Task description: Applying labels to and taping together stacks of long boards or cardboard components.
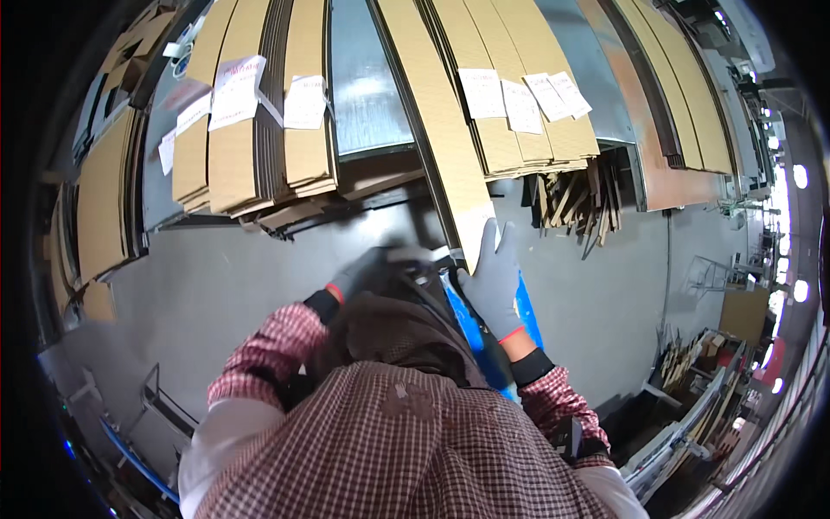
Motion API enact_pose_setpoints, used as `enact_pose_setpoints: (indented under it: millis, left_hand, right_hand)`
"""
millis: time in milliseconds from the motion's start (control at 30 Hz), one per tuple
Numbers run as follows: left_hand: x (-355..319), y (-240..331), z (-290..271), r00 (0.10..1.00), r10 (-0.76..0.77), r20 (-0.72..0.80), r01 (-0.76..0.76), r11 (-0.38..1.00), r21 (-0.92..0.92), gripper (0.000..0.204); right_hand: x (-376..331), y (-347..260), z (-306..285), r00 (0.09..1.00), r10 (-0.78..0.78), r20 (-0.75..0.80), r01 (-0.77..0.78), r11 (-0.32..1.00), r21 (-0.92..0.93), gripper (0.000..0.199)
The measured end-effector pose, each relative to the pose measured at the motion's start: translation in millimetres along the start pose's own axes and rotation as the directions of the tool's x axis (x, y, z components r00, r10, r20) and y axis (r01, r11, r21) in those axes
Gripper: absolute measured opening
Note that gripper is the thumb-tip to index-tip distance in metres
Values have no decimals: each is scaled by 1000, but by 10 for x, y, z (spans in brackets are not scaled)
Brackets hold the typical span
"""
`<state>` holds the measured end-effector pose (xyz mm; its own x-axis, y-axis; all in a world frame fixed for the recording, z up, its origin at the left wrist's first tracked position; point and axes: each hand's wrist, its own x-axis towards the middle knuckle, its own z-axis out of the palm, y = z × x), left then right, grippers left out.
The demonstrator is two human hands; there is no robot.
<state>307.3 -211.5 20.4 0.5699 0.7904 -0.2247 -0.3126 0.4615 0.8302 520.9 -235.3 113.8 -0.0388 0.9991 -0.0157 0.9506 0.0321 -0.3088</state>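
Note:
A long stack of brown cardboard strips (447,147) reaches toward me, its near end over a blue support (526,311). On that end rests my right hand (494,281) in a grey glove, fingers stretched out and thumb apart, next to a white paper label (474,227). Left of the stack, my left hand (361,272), also in a grey glove, is smeared by motion. A pale, blurred object (413,254) shows at its fingers; its kind, and whether the hand holds it, I cannot make out.
Ahead, more cardboard stacks with paper sheets (482,93) lie on a grey metal table (370,95). Cardboard offcuts (581,203) hang below the table's edge at right. A cart of scraps (692,381) stands at lower right, and a metal frame (164,400) at lower left.

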Motion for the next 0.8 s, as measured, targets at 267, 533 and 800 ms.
enact_pose_setpoints:
  millis: [267, 533, 800]
  left_hand:
    - [647, 361, 1127, 982, 190, -7, -31, 198, 980, 20]
    - [550, 494, 1183, 978, 205, 22, -59, 173, 983, 37]
    - [969, 661, 1372, 926, 40, 376, -366, -154, 918, 22]
  right_hand:
    - [106, 356, -967, 943, 78, 324, -333, 264, 905, 46]
    - [1086, 490, -999, 759, -281, 587, 263, 958, 118, 17]
    - [1226, 2254, 663, 684, -65, 726, 508, 757, -411, 17]
